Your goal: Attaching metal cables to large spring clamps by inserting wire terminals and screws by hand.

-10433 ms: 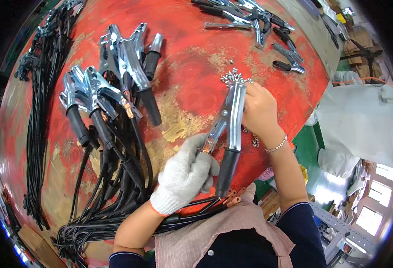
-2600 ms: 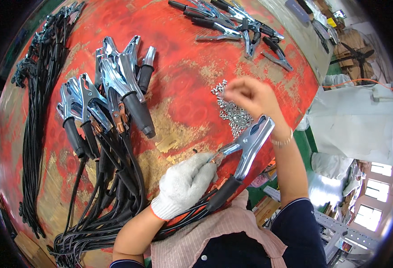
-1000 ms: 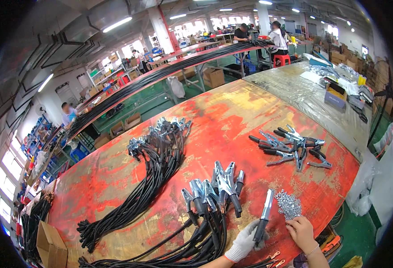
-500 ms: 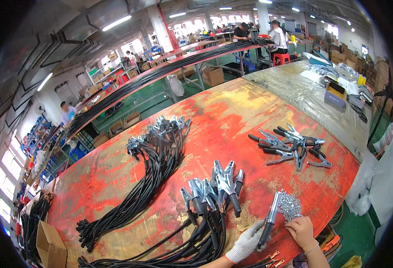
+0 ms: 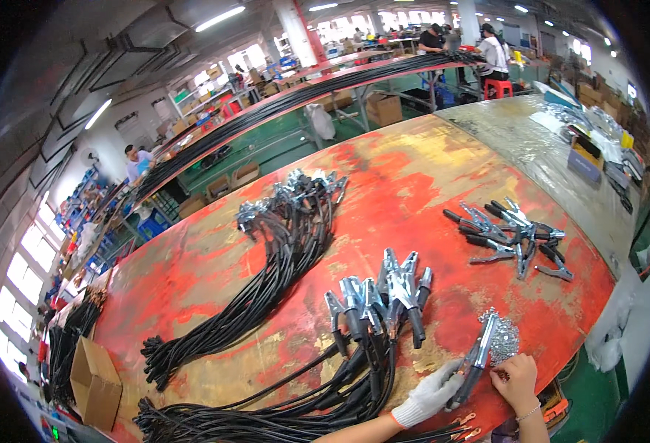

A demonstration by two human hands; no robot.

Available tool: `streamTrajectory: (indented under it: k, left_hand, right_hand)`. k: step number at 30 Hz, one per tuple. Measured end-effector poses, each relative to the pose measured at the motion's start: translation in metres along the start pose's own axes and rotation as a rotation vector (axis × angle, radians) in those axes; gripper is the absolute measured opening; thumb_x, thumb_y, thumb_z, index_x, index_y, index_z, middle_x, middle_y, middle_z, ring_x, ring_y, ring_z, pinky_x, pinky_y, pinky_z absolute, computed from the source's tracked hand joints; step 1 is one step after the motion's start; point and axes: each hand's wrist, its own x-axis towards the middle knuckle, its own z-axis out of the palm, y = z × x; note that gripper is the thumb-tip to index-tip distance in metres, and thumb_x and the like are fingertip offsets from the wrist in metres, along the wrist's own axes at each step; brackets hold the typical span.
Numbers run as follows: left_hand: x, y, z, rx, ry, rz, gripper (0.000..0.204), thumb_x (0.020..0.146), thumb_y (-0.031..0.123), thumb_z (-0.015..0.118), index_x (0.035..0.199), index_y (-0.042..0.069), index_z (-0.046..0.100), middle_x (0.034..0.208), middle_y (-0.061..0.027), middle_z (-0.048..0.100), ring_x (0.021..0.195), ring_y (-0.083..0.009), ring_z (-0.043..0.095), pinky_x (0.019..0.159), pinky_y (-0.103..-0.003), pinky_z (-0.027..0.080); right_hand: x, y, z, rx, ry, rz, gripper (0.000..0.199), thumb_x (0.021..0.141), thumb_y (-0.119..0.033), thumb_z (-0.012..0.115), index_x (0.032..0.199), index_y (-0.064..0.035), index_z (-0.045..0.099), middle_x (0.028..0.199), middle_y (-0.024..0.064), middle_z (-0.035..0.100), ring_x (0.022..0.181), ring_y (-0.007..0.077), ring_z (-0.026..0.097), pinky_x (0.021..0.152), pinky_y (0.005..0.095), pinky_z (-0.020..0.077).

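My left hand [image 5: 430, 393], in a white knit glove, grips a metal spring clamp [image 5: 477, 356] with black handles, its jaws pointing away from me. Just right of it is my right hand [image 5: 515, 378], bare with a bracelet at the wrist. Its fingers are bent together close to the clamp's handles; whether something small is between them is hidden. Beyond the fingertips lies a pile of small silver screw-like pieces [image 5: 505, 341]. Left of my gloved hand, several clamps [image 5: 384, 295] sit on the ends of black cables [image 5: 317, 395]. Copper lugs [image 5: 467, 422] show below the glove.
Loose clamps [image 5: 517, 240] lie at the right of the worn red table [image 5: 391, 192]. A bundle of clamped cables [image 5: 281, 266] stretches across the middle left. A cardboard box [image 5: 96, 387] stands at the left edge. People work at a long cable-covered bench [image 5: 295, 96] behind.
The whole scene has shifted rightward in view. The clamp in my left hand leans slightly more to the right. My right hand stays beside the pile, a little nearer to it.
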Motion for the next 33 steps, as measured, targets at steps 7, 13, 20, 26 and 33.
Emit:
streamTrajectory:
  k: [7,13,20,26,33]
  left_hand:
    - [-0.007,0.028,0.008,0.249,0.07,0.147,0.036,0.097,0.018,0.048,0.131,0.004,0.048,0.086,-0.0041,0.061,0.073,-0.0094,0.057,0.063,-0.026,0.049]
    - [-0.002,0.031,0.001,0.152,0.107,0.15,0.035,0.096,0.013,0.045,0.129,0.001,0.047,0.072,-0.0035,0.06,0.056,-0.0089,0.056,0.051,-0.025,0.047]
    - [0.001,0.024,0.009,0.075,0.076,0.072,0.038,0.095,0.013,0.046,0.131,-0.001,0.044,0.074,-0.0055,0.062,0.057,-0.0094,0.059,0.051,-0.025,0.048]
    - [0.002,0.033,0.004,0.177,0.11,0.102,0.037,0.095,0.013,0.048,0.129,0.0,0.047,0.072,-0.0059,0.062,0.058,-0.0101,0.06,0.052,-0.026,0.049]
    - [0.001,0.019,-0.002,0.261,0.15,0.296,0.035,0.092,0.016,0.051,0.126,0.008,0.052,0.069,-0.0103,0.059,0.057,-0.0188,0.061,0.052,-0.035,0.049]
  right_hand:
    - [0.038,-0.048,-0.004,0.352,0.228,-0.062,0.022,0.061,-0.013,0.08,0.074,-0.0081,0.063,0.07,0.0075,0.058,0.065,0.0259,0.055,0.058,0.0374,0.0422]
    - [0.058,-0.058,0.003,0.285,0.184,-0.123,0.023,0.059,-0.007,0.082,0.077,-0.0077,0.069,0.071,0.0063,0.057,0.064,0.0217,0.054,0.056,0.0324,0.0421]
    - [0.055,-0.053,0.002,0.255,0.16,-0.145,0.02,0.061,-0.011,0.081,0.076,-0.0106,0.068,0.067,0.0033,0.053,0.06,0.0218,0.051,0.054,0.0336,0.0393]
    - [0.065,-0.054,0.001,0.262,0.109,-0.182,0.022,0.06,-0.006,0.08,0.079,-0.0097,0.07,0.071,0.0039,0.059,0.063,0.0216,0.054,0.055,0.034,0.0403]
    - [0.04,-0.05,0.022,0.407,0.075,0.075,0.012,0.074,-0.01,0.075,0.081,-0.0055,0.066,0.084,0.0105,0.059,0.08,0.0284,0.058,0.071,0.0385,0.0453]
